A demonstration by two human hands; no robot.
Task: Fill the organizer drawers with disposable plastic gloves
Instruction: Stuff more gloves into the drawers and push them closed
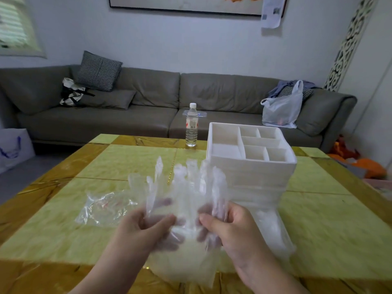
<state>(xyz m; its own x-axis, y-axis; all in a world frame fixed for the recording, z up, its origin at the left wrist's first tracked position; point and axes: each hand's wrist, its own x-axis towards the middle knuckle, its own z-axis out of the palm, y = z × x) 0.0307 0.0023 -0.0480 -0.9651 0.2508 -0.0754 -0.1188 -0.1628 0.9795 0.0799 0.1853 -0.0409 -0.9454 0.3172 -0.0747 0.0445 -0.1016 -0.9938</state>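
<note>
Gloves (186,187) bunched upright, fingers pointing up, cuffs down, pinched by left hand (146,228) and right hand (231,225)

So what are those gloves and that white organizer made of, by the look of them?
The gloves, held in the left hand and right hand, look like thin clear plastic film: see-through, crinkled, glossy. The organizer seems rigid matte white plastic, with smooth opaque walls and dividers; painted wood cannot be ruled out.

No text is legible: the label on the water bottle (192,124), the printed sheet (272,11) hanging on the wall, and the blue marking on the white bag (12,147) are all too blurred to read.
</note>
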